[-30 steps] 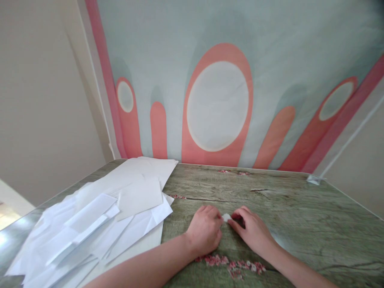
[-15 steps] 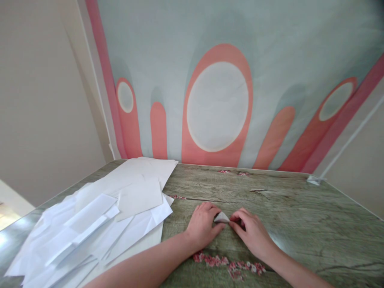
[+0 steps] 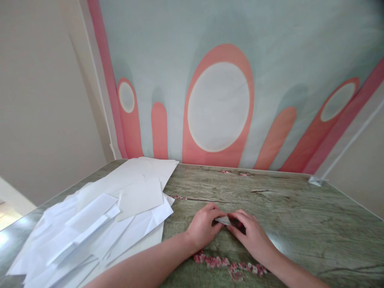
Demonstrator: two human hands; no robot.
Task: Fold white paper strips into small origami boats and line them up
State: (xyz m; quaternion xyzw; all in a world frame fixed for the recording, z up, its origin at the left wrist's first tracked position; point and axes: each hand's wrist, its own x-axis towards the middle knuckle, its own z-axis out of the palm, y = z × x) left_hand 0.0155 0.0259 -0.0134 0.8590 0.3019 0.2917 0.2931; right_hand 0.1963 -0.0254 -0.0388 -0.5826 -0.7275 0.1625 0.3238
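A small folded piece of white paper [image 3: 223, 220] is held between both hands just above the wood-patterned table [image 3: 300, 224]. My left hand [image 3: 204, 226] pinches its left side, fingers curved over the top and thumb below. On the other side, my right hand [image 3: 247, 230] grips the right end of the paper between thumb and fingertips. The two hands' fingertips almost meet at the paper. Part of the paper is hidden by the fingers.
A large spread pile of white paper sheets [image 3: 141, 198], some folded, covers the table's left side. A small clear-looking object [image 3: 315, 181] lies at the far right corner. Behind the table hangs a backdrop [image 3: 270, 52] with coral shapes.
The right hand's fingers have shifted slightly left and over the paper's right end. The small paper now looks flatter and lies closer between the fingertips.
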